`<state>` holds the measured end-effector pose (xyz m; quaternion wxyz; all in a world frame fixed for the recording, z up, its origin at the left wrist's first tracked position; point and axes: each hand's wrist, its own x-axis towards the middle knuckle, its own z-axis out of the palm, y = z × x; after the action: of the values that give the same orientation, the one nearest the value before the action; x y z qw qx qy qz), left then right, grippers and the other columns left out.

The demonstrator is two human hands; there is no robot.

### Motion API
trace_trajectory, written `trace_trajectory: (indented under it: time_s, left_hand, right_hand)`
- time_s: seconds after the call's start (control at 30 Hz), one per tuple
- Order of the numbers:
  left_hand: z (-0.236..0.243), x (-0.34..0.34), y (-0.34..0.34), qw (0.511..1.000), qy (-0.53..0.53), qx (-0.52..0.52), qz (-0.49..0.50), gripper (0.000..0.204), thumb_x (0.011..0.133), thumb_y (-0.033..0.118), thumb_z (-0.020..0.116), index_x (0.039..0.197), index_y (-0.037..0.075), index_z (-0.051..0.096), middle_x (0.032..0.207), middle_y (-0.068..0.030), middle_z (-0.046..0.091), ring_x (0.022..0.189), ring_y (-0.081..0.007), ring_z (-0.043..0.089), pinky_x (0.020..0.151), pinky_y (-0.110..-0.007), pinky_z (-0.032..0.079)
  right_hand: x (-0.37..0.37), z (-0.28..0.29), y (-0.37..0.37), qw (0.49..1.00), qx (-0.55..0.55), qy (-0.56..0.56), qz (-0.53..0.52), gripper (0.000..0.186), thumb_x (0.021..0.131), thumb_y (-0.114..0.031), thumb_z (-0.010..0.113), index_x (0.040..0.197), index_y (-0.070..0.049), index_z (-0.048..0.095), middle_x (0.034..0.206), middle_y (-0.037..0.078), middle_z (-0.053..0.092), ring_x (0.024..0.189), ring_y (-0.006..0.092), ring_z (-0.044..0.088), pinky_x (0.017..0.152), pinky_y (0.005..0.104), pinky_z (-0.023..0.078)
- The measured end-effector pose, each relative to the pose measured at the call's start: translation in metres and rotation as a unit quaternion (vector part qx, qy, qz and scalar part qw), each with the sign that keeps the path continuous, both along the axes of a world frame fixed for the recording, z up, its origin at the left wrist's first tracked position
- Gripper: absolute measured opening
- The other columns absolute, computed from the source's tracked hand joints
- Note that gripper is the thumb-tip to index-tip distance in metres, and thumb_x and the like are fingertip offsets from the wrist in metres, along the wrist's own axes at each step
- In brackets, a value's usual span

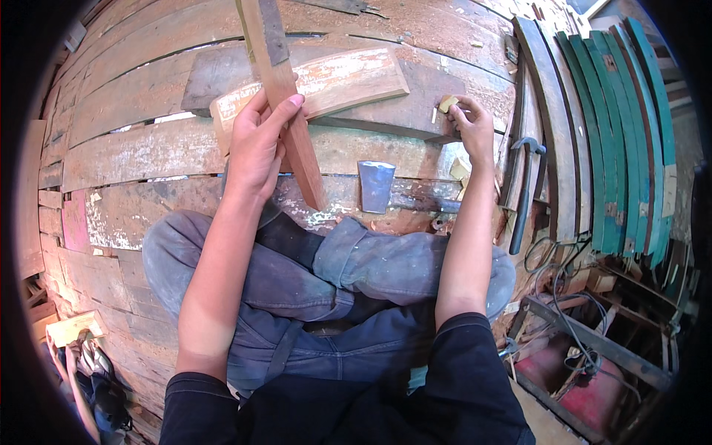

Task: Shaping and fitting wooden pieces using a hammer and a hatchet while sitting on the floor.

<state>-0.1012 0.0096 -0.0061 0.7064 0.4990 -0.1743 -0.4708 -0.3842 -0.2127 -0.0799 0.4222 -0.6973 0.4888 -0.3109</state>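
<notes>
My left hand (pixel 256 144) is closed round a long reddish-brown wooden batten (pixel 300 152), held slanting with its lower end over the floor before my crossed legs. Between the fingertips of my right hand (pixel 476 130) is a small pale yellowish piece (pixel 448 104), which looks like a wood chip. Behind the batten lies a short board (pixel 352 76) with flaking white paint and bevelled ends. It rests on a thick dark wooden beam (pixel 415 111). A hatchet (pixel 377 187) lies between my forearms, broad blade to the left, handle running toward my right forearm.
On the right lies a claw hammer (pixel 525 178) beside long dark boards (pixel 552 126) and several green-painted slats (pixel 623 141). Cables (pixel 564 297) and a metal frame (pixel 601 334) are at lower right. Another person (pixel 96 386) works at lower left, holding a board (pixel 74 326).
</notes>
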Motion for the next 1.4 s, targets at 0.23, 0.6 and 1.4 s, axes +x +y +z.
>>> trace_trajectory:
  time_s: [0.23,0.6,1.4]
  left_hand:
    - [0.000,0.001,0.001,1.000,0.007,-0.008,-0.004,0.035,0.090,0.013,0.067,0.119,-0.002,0.055,0.099,-0.0053,0.062,0.090,-0.0112,0.061,0.082,-0.025,0.051]
    - [0.001,-0.002,-0.001,1.000,0.001,0.002,0.005,0.039,0.091,0.011,0.064,0.127,-0.001,0.053,0.098,-0.0030,0.060,0.085,-0.0098,0.060,0.074,-0.025,0.054]
    - [-0.001,-0.001,0.000,1.000,-0.007,0.007,-0.011,0.039,0.091,0.012,0.064,0.127,-0.001,0.054,0.095,-0.0016,0.059,0.084,-0.0087,0.059,0.074,-0.025,0.053]
  right_hand:
    - [0.002,0.005,0.002,0.999,0.023,0.006,0.023,0.024,0.088,-0.005,0.066,0.110,0.003,0.064,0.086,0.005,0.067,0.074,0.0098,0.062,0.064,0.0229,0.049]
    - [0.004,0.012,0.005,0.998,0.030,0.028,0.051,0.024,0.088,-0.010,0.068,0.110,-0.002,0.065,0.085,0.005,0.067,0.070,0.0083,0.060,0.058,0.0235,0.048]
    - [0.003,0.016,0.000,0.977,-0.183,0.105,-0.037,0.035,0.080,-0.009,0.071,0.114,-0.010,0.065,0.094,0.010,0.067,0.074,0.0187,0.063,0.070,0.0319,0.052]
